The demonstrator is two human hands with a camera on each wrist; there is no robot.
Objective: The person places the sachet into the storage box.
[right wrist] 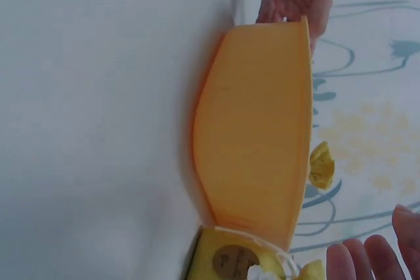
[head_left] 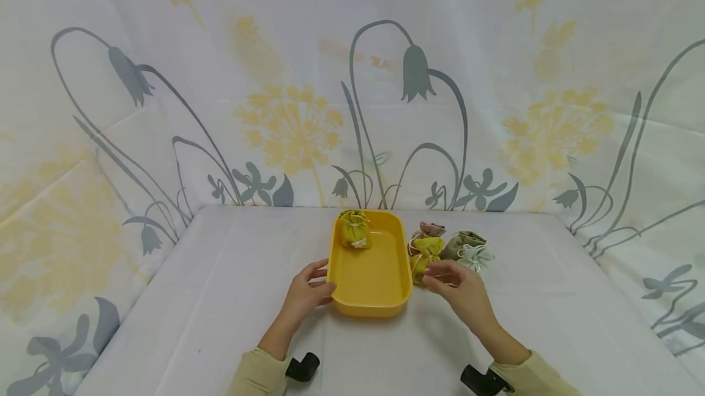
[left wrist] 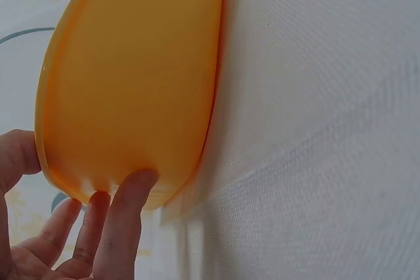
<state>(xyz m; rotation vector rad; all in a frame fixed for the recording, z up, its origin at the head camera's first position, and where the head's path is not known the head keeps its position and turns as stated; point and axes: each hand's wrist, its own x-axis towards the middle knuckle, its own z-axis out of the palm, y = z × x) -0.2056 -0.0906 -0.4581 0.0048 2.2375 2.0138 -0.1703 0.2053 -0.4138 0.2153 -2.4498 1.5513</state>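
A yellow rectangular tray (head_left: 370,276) stands on the white table, with a green-yellow drawstring pouch (head_left: 354,229) in its far left corner. My left hand (head_left: 306,291) holds the tray's left side, thumb at the rim and fingers against the outer wall (left wrist: 131,96). Over on the right, my right hand (head_left: 461,295) hovers by a yellow drawstring pouch (head_left: 428,248), its fingers loosely bent and nothing between them. In the right wrist view that pouch (right wrist: 213,261) shows a round brown label and a white cord, close against the tray's wall, apart from my fingertips (right wrist: 341,260).
Behind the yellow pouch sits a brownish-pink pouch (head_left: 432,229). An olive pouch (head_left: 465,242) and a pale grey-green pouch (head_left: 476,255) stand to its right. A flower-printed white curtain (head_left: 308,65) rises at the table's far edge.
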